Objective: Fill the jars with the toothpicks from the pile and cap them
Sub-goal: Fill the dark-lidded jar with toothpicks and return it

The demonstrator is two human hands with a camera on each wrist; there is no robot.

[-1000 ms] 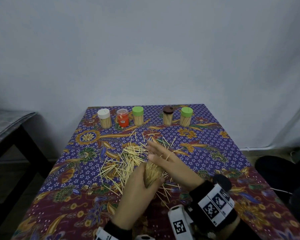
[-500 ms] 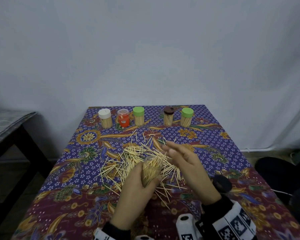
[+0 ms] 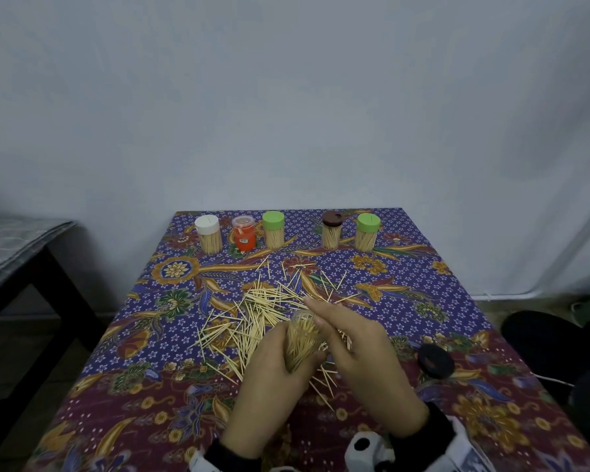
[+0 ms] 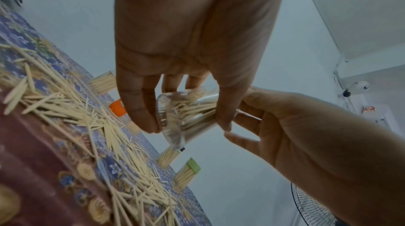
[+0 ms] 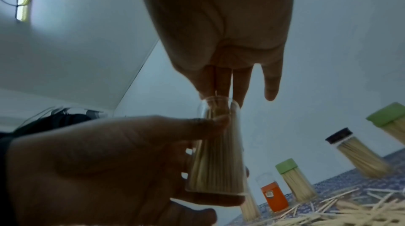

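My left hand grips a clear jar packed with toothpicks, tilted away from me over the near edge of the toothpick pile. In the left wrist view its fingers and thumb wrap the jar near the base. My right hand is at the jar's open mouth. The right wrist view shows its thumb and first fingers pinched together on a few toothpicks, dipping into the jar, little finger held straight. A dark round lid lies on the cloth to the right.
A row of capped jars stands at the table's back: white cap, orange jar, green cap, brown cap, green cap. A dark side table is at the left. The patterned cloth covers the table.
My right hand left the pile, drew its fingers together and came back to the jar's mouth. The left hand raised and tilted the jar slightly.
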